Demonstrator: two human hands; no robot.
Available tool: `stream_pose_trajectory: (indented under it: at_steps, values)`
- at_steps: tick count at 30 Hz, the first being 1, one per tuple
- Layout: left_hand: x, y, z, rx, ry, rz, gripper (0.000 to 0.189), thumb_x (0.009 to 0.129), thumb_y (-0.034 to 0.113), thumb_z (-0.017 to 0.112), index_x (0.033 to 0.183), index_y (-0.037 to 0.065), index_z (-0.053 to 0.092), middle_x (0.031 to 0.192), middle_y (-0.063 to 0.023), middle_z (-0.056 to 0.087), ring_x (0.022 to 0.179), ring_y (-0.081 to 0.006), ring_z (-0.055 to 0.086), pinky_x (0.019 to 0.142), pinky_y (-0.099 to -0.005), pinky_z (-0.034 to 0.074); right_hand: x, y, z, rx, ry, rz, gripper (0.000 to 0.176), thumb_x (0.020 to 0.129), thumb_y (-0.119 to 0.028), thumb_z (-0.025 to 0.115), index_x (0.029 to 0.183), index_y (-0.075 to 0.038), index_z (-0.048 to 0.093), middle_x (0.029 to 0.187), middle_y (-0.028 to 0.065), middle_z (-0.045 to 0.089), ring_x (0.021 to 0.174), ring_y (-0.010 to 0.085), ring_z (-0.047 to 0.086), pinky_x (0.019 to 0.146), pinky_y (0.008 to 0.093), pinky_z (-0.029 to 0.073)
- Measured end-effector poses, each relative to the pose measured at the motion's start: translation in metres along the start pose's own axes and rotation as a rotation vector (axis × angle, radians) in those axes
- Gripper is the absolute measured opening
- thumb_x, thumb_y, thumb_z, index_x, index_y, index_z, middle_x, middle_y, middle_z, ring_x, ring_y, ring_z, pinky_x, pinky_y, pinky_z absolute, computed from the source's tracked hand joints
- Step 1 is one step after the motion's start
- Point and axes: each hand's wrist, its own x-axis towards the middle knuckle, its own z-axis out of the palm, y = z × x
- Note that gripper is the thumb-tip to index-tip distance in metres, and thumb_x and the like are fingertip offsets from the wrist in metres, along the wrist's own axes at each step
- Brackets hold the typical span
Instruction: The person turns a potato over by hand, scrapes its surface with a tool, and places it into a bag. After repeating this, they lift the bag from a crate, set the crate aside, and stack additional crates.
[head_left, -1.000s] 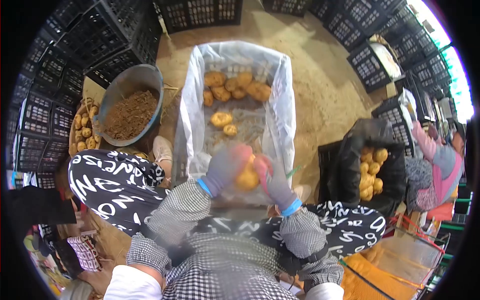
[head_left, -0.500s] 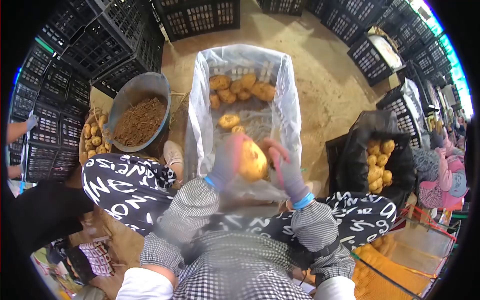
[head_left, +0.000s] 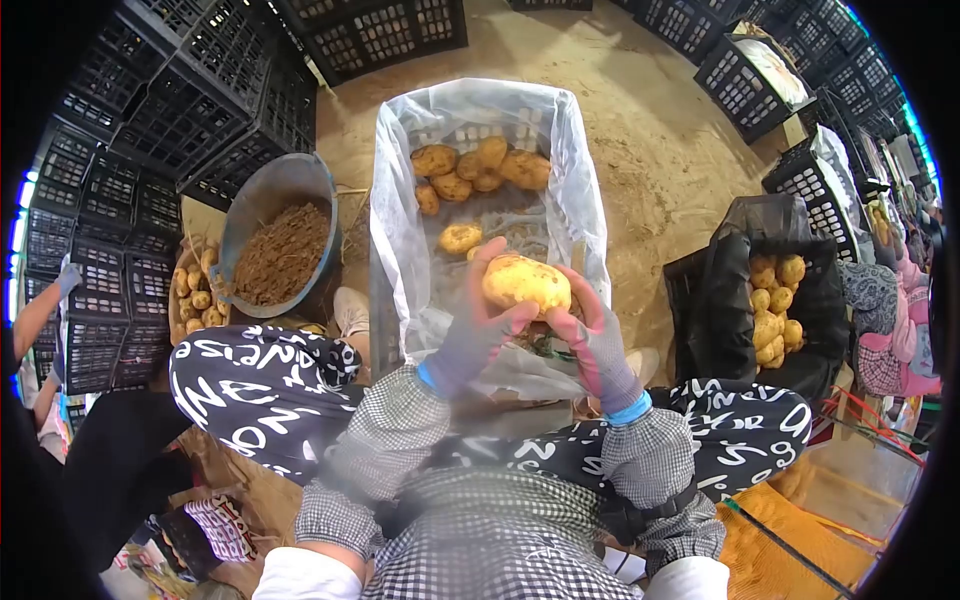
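Observation:
A large pale-yellow potato (head_left: 527, 284) is held between my two gloved hands, above the near half of a plastic-lined crate (head_left: 388, 200). My left hand (head_left: 480, 325) grips its left end, thumb at the near side and fingers behind. At its right end, the fingers and thumb of my right hand (head_left: 592, 335) close on it. Beyond my hands a smaller potato (head_left: 461, 238) lies in the crate. Several browner potatoes (head_left: 486, 168) are grouped at the crate's far end. What lies directly beneath my hands is partly hidden.
Left of the crate stands a blue-grey tub (head_left: 332, 215) of soil, with a container of potatoes (head_left: 195, 285) beside it. A black-lined crate of potatoes (head_left: 775, 310) stands at right. Black crates (head_left: 215, 80) are stacked around the floor. Another person's gloved hand (head_left: 69, 278) touches a stack at far left.
The potato has turned from upright to lying sideways. My right hand, which was apart from it, now grips its right end. The whole view has shifted slightly.

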Motion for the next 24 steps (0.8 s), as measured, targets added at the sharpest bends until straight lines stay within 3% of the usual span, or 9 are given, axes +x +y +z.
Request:
stream_pose_trajectory:
  at_steps: [1, 4, 7, 10, 13, 16, 20, 24]
  values:
    - [0.002, 0.001, -0.005, -0.021, -0.029, -0.013, 0.090, 0.083, 0.029, 0.076, 0.150, 0.007, 0.020, 0.138, -0.0081, 0.042, 0.125, -0.0190, 0.044, 0.107, -0.0325, 0.035, -0.002, -0.003, 0.000, 0.031, 0.000, 0.000, 0.061, 0.090, -0.022, 0.066, 0.140, -0.001, 0.039, 0.131, 0.0080, 0.052, 0.119, 0.0157, 0.049, 0.101, 0.0296, 0.041]
    - [0.003, 0.015, -0.009, -0.096, -0.156, -0.047, 0.094, 0.082, 0.024, 0.077, 0.152, 0.008, 0.016, 0.142, -0.0081, 0.038, 0.130, -0.0191, 0.040, 0.109, -0.0331, 0.032, -0.003, -0.006, -0.004, 0.061, 0.010, 0.091, 0.086, 0.081, -0.037, 0.075, 0.145, 0.001, 0.031, 0.135, 0.0110, 0.049, 0.124, 0.0178, 0.048, 0.103, 0.0299, 0.040]
    - [0.006, 0.015, -0.012, -0.035, -0.218, 0.001, 0.095, 0.082, 0.019, 0.076, 0.152, 0.004, 0.014, 0.145, -0.0106, 0.036, 0.132, -0.0197, 0.038, 0.110, -0.0334, 0.031, -0.001, -0.007, -0.003, 0.198, -0.015, 0.088, 0.091, 0.079, -0.037, 0.077, 0.145, 0.002, 0.029, 0.137, 0.0115, 0.047, 0.126, 0.0191, 0.047, 0.104, 0.0300, 0.039]
    - [0.005, 0.003, -0.019, 0.021, -0.219, 0.006, 0.094, 0.083, 0.010, 0.074, 0.153, 0.003, 0.011, 0.149, -0.0115, 0.030, 0.135, -0.0202, 0.035, 0.111, -0.0330, 0.029, 0.002, -0.018, -0.004, 0.138, -0.023, 0.060, 0.098, 0.074, -0.037, 0.081, 0.146, 0.003, 0.028, 0.138, 0.0122, 0.045, 0.127, 0.0197, 0.047, 0.105, 0.0306, 0.039]
    - [0.004, 0.008, -0.019, -0.021, -0.215, -0.028, 0.095, 0.082, 0.000, 0.070, 0.153, 0.005, 0.007, 0.151, -0.0121, 0.026, 0.136, -0.0212, 0.034, 0.111, -0.0333, 0.031, 0.003, -0.020, -0.005, 0.122, -0.029, 0.045, 0.097, 0.073, -0.032, 0.084, 0.144, 0.004, 0.030, 0.138, 0.0129, 0.045, 0.127, 0.0202, 0.046, 0.105, 0.0314, 0.039]
    - [0.002, 0.026, -0.020, -0.164, -0.224, -0.172, 0.095, 0.079, -0.004, 0.071, 0.152, 0.006, 0.011, 0.148, -0.0131, 0.030, 0.134, -0.0220, 0.037, 0.109, -0.0346, 0.035, 0.007, -0.009, -0.007, -0.416, -0.008, -0.219, 0.094, 0.074, -0.028, 0.083, 0.144, 0.004, 0.030, 0.139, 0.0140, 0.045, 0.128, 0.0209, 0.045, 0.106, 0.0330, 0.039]
    - [0.001, 0.040, -0.023, -0.135, -0.175, -0.310, 0.084, 0.077, -0.005, 0.072, 0.146, 0.005, 0.024, 0.139, -0.0127, 0.041, 0.127, -0.0216, 0.046, 0.104, -0.0348, 0.042, 0.003, -0.018, 0.003, -0.376, -0.005, -0.218, 0.080, 0.083, -0.029, 0.076, 0.142, 0.005, 0.035, 0.135, 0.0155, 0.049, 0.125, 0.0218, 0.048, 0.105, 0.0337, 0.039]
    - [0.000, 0.037, -0.019, -0.240, -0.121, -0.318, 0.080, 0.075, -0.005, 0.074, 0.142, 0.006, 0.030, 0.133, -0.0112, 0.047, 0.120, -0.0207, 0.052, 0.101, -0.0330, 0.046, 0.001, -0.016, -0.004, -0.258, 0.088, -0.223, 0.063, 0.091, -0.029, 0.066, 0.138, 0.006, 0.041, 0.131, 0.0159, 0.053, 0.121, 0.0210, 0.051, 0.103, 0.0325, 0.040]
